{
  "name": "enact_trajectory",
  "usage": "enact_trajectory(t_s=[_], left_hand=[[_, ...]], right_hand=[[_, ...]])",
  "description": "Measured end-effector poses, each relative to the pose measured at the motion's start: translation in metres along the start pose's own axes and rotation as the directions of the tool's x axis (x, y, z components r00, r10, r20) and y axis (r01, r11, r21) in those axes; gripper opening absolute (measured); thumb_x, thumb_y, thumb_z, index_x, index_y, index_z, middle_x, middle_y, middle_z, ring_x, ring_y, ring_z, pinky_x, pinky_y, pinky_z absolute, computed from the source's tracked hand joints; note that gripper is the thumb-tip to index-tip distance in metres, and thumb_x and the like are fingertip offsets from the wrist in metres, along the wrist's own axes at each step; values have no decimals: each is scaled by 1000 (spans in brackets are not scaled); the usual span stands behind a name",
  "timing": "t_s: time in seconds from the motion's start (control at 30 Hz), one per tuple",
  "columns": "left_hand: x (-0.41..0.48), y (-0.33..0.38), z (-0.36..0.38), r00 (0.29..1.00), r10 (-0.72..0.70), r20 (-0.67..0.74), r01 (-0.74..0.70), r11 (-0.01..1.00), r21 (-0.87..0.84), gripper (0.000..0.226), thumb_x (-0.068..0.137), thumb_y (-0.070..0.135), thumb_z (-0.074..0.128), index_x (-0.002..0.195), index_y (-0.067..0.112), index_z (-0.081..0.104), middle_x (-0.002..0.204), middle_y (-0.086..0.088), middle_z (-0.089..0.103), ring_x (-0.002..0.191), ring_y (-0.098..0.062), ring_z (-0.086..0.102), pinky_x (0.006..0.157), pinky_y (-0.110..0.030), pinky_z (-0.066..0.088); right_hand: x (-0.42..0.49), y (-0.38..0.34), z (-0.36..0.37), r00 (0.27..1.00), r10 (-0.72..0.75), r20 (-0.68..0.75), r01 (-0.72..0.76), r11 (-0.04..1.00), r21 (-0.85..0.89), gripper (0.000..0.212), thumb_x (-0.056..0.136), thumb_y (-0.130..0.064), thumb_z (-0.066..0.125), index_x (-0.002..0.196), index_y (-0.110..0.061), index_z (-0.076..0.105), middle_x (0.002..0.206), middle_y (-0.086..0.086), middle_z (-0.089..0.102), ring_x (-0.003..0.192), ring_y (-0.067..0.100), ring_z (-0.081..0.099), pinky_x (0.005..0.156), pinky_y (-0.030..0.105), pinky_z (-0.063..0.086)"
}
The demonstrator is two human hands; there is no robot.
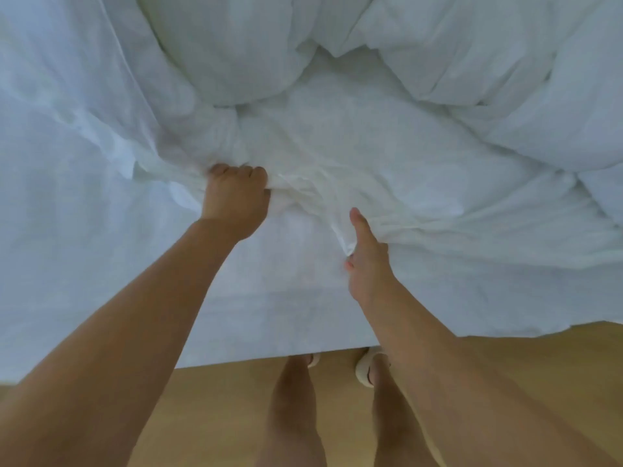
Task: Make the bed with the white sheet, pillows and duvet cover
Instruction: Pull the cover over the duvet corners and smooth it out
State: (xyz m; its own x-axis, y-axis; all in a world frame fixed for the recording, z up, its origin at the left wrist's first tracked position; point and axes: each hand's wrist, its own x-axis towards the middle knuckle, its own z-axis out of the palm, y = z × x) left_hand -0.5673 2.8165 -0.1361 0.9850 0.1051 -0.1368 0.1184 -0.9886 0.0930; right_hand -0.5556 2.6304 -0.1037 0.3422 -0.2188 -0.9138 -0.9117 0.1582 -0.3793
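Head view looks down over the near edge of a bed (84, 264) draped in white sheet (286, 318), which hangs toward the wooden floor (209, 416). The left hand (236, 197) has its grip pressed together around a bunched fold of the white duvet cover (387, 156), knuckles up. The right hand (367, 257) pinches another fold of the same cover just beside it, thumb lying straight along the cloth; its other fingers are hidden under the fabric. The cover lies crumpled and puffy across the far part of the bed. Two bare legs and a pale slipper (364, 369) stand on the floor below.
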Motion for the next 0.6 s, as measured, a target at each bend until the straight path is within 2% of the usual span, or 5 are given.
enact_trajectory(t_s=[0.07,0.27,0.37,0.47,0.6], left_hand=[[-24,-20,-7,999,9,-36,-9,1000,-10,15,79,7,58,68,-3,56,64,-24,59,58,-39,58,71,-42,42],[-72,-55,-30,998,68,-16,-68,998,-19,27,79,16,73,65,3,55,50,-15,56,40,-30,53,54,-31,34],[-118,-59,-32,954,-185,237,213,972,-100,36,95,44,44,70,18,41,59,-4,54,58,-31,56,54,-28,28],[-208,-38,-31,854,-315,414,438,865,-245,41,91,52,42,63,23,32,57,4,47,65,-26,59,52,-28,27],[-245,-3,-13,728,-306,613,596,725,-346,26,88,51,49,82,27,41,79,7,55,78,-18,57,58,-27,32]], right_hand=[[-6,10,30,997,58,-41,-51,988,146,81,75,-52,73,136,-13,37,109,-1,47,92,16,49,81,27,43],[-40,18,132,889,103,446,-213,955,204,56,84,-53,61,120,-13,47,118,14,54,106,29,58,87,41,48],[-45,32,156,960,83,267,-90,996,12,33,98,-18,42,123,2,49,102,15,57,113,31,55,99,41,43],[-65,89,119,981,133,140,-115,985,-130,26,97,-17,38,104,-4,59,78,8,55,81,26,60,72,33,52],[-60,122,76,972,197,125,-153,944,-292,26,97,-25,47,112,-7,60,107,13,63,103,30,60,94,41,47]])
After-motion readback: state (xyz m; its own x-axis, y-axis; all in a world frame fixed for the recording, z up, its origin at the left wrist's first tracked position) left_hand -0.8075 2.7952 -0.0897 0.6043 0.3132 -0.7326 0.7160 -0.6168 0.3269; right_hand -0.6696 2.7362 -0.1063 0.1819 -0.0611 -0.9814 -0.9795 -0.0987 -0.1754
